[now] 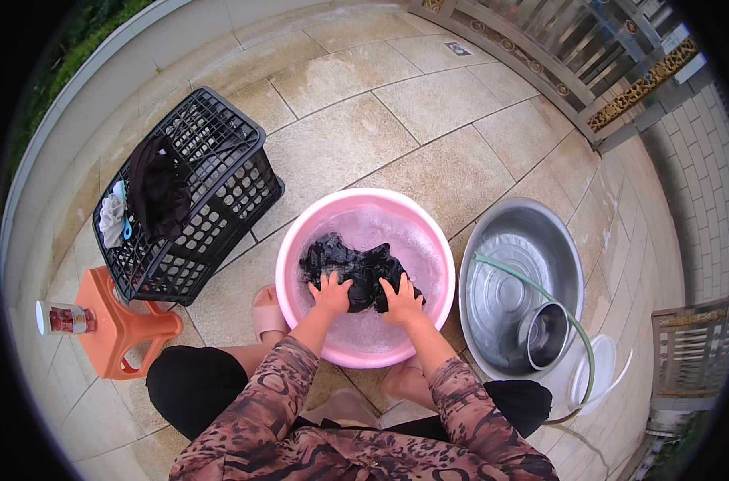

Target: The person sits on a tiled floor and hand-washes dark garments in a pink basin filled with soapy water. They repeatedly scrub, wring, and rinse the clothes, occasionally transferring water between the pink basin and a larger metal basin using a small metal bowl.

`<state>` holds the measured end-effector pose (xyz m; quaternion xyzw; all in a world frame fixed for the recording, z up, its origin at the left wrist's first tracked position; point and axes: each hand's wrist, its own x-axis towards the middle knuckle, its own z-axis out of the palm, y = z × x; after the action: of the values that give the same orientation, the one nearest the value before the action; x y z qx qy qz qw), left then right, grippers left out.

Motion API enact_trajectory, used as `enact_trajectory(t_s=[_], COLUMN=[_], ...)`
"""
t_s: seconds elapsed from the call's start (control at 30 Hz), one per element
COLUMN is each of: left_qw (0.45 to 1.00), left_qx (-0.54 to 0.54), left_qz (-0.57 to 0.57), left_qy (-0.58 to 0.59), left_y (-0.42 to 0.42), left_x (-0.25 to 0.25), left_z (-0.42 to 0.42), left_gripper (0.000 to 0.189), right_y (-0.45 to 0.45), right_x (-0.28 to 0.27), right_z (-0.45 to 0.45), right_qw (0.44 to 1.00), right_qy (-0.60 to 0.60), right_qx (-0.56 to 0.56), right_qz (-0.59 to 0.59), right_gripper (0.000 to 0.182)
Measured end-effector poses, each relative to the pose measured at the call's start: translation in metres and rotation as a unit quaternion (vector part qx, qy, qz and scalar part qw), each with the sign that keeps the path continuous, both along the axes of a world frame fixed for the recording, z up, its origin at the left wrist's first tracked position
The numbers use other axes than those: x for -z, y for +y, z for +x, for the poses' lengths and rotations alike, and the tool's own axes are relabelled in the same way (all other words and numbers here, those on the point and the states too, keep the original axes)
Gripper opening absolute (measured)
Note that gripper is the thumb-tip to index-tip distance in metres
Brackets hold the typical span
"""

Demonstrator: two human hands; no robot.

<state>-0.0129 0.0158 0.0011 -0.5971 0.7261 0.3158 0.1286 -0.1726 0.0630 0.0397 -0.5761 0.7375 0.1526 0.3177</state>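
A pink plastic basin (pixel 286 240) of sudsy water sits on the floor between my feet. In it a soaked black garment (pixel 364 270) lies bunched, partly above the water. My left hand (pixel 331 294) rests on the garment's near left part with its fingers spread. On the near right part lies my right hand (pixel 403 300), its fingers also apart. Both palms face down, touching the wet cloth. I see no fold pinched between the fingers of either hand.
An upturned black plastic crate (pixel 238 186) bears a dark cloth (pixel 157 192), a grey-white rag (pixel 112 219) and a blue-handled brush (pixel 124 210). An orange stool (pixel 103 324) holds a jar (pixel 64 318). Right stands a metal basin (pixel 502 228) with a pot (pixel 544 337) and green hose (pixel 520 276).
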Motion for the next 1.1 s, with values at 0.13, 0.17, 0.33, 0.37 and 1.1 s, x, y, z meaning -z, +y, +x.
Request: enact_trajectory(t_s=[0.13,0.17,0.33,0.37,1.1], left_qw=[0.989,0.986,0.985,0.968,0.470], left_qx=[0.103,0.118,0.063,0.021,-0.543], left_qz=[0.092,0.101,0.067,0.047,0.366], left_qy=[-0.060,-0.065,0.146,0.244,0.592], left_y=[-0.001,-0.004,-0.029,-0.033,-0.023], left_x=[0.015,0.014,-0.016,-0.017,-0.094], left_z=[0.006,0.003,0.010,0.016,0.013], left_gripper=[0.038,0.037,0.035,0.036,0.047], right_y=[0.009,0.013,0.010,0.011,-0.063], right_x=[0.036,0.053,0.047,0.045,-0.171], right_z=[0.015,0.009,0.009,0.012,0.069], right_qw=[0.998,0.997,0.994,0.992,0.767], right_qy=[0.014,0.001,-0.088,-0.110,-0.360], right_qx=[-0.038,-0.036,0.031,0.059,0.078], right_qz=[0.053,0.075,0.056,0.023,-0.526], right_gripper=[0.089,0.090,0.091,0.092,0.039])
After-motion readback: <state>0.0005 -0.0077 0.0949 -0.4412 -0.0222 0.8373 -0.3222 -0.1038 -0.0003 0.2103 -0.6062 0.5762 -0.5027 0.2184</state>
